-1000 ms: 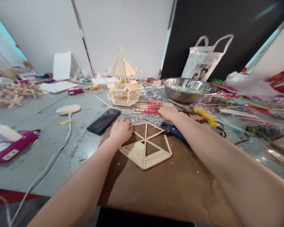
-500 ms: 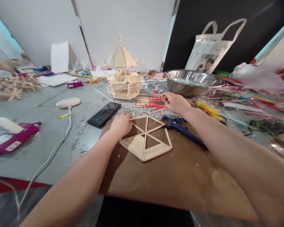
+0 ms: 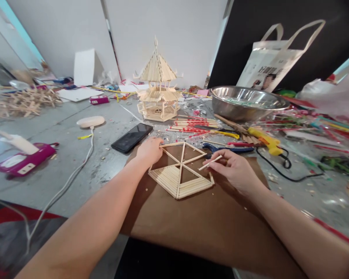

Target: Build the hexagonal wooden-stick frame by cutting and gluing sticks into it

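Note:
A hexagonal frame of pale wooden sticks (image 3: 181, 163) lies on brown paper (image 3: 192, 221), two of its front sections partly or wholly covered by rows of sticks. At its left corner my left hand (image 3: 150, 151) is closed on the edge, fingertips partly hidden. Between thumb and fingers my right hand (image 3: 231, 166) pinches a short wooden stick (image 3: 210, 162), held just above the frame's right side. Behind that hand lie blue-handled pliers (image 3: 218, 147), partly covered by it.
Behind stands a stick-built pagoda model (image 3: 158, 85). A phone (image 3: 132, 138) lies left of the paper. Red-tipped sticks (image 3: 192, 124), yellow-handled scissors (image 3: 227, 134), a yellow glue gun (image 3: 264, 140) and a steel bowl (image 3: 247, 104) sit behind and right. A white cable (image 3: 75, 176) crosses the left side.
My right hand has come back from the pile of sticks to the frame's right side, now with a short stick in it. My left hand stays at the frame's left corner.

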Motion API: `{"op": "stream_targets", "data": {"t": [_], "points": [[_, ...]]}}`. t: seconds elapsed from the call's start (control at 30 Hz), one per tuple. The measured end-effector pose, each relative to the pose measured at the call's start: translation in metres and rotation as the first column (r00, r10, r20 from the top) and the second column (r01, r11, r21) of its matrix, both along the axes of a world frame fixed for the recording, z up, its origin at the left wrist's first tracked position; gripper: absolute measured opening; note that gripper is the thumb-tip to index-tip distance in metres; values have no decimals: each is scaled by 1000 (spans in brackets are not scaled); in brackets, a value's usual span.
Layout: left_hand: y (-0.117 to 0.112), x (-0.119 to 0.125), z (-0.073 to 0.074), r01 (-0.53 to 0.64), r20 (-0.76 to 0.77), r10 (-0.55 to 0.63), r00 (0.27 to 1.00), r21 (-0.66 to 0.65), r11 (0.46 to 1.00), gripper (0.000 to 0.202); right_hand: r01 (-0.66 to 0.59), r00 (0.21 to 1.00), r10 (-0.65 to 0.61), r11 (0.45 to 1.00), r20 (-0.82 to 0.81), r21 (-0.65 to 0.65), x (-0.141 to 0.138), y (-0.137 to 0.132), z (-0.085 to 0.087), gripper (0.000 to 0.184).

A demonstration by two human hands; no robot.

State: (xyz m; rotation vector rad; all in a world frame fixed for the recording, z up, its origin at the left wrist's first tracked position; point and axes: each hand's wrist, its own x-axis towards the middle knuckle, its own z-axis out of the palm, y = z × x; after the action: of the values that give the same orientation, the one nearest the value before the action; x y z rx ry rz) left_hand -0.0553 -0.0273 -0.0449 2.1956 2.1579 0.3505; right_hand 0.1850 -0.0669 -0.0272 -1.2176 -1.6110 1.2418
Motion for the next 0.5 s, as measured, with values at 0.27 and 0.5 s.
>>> {"op": "stream_targets", "data": {"t": [0.27, 0.5], "points": [[-2, -1, 5, -193, -6, 193, 981, -26, 981, 26, 47, 992, -51, 998, 116, 37, 2, 1, -6, 25], [0, -2, 6, -162, 21, 162, 986, -40, 986, 28, -73, 988, 75, 997, 138, -19, 3, -1, -9, 23]]}}
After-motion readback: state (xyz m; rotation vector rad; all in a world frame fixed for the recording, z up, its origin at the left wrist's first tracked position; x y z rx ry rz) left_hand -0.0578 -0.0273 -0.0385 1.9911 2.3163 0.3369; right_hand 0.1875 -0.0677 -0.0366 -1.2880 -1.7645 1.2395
